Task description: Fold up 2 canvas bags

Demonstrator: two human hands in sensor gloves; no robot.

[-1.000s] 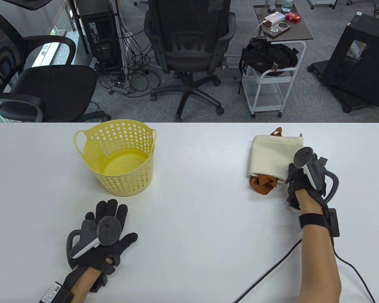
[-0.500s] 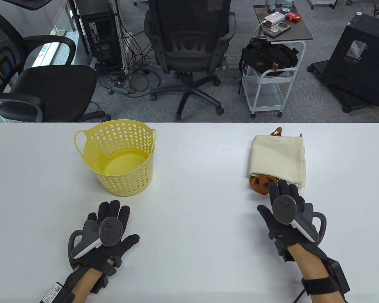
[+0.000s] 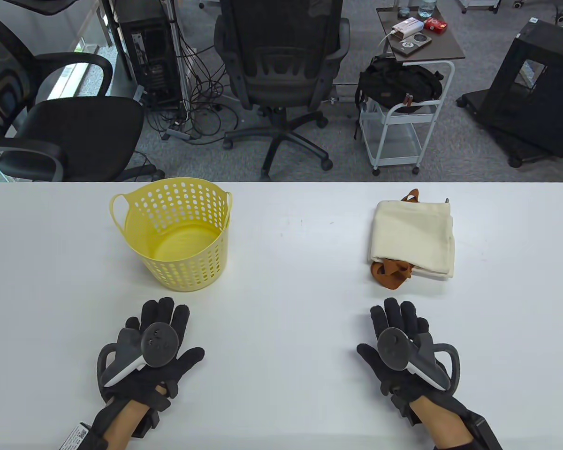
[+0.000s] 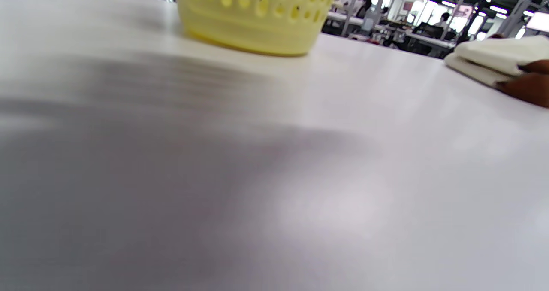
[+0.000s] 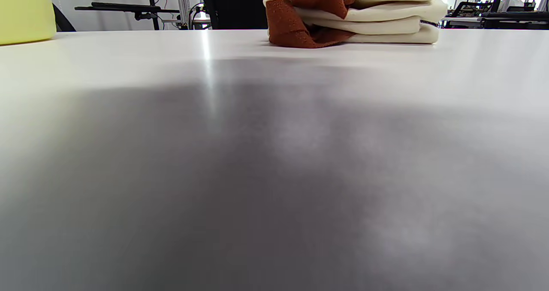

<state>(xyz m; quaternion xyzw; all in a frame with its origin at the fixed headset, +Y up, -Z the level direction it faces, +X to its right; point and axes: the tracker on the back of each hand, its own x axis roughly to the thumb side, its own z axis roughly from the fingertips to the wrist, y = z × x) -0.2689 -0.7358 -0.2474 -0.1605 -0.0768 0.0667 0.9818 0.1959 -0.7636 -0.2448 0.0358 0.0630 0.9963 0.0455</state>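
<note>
A folded stack of cream canvas bags (image 3: 413, 236) with brown straps (image 3: 391, 273) lies on the white table (image 3: 291, 262) at the right. It shows in the right wrist view (image 5: 377, 14) as layered folds, and in the left wrist view (image 4: 497, 59) at the right edge. My right hand (image 3: 399, 347) rests flat on the table, fingers spread, below the stack and apart from it. My left hand (image 3: 157, 347) rests flat on the table, fingers spread, below the basket. Both hands hold nothing.
A yellow perforated basket (image 3: 176, 232) stands on the left half of the table; it also shows in the left wrist view (image 4: 253, 14). Office chairs (image 3: 281, 70), a white cart (image 3: 403, 126) and cables stand on the floor beyond the far edge.
My right hand let go of the folded stack and drew back toward the near edge, now lying flat. My left hand barely moved. The stack stays in place.
</note>
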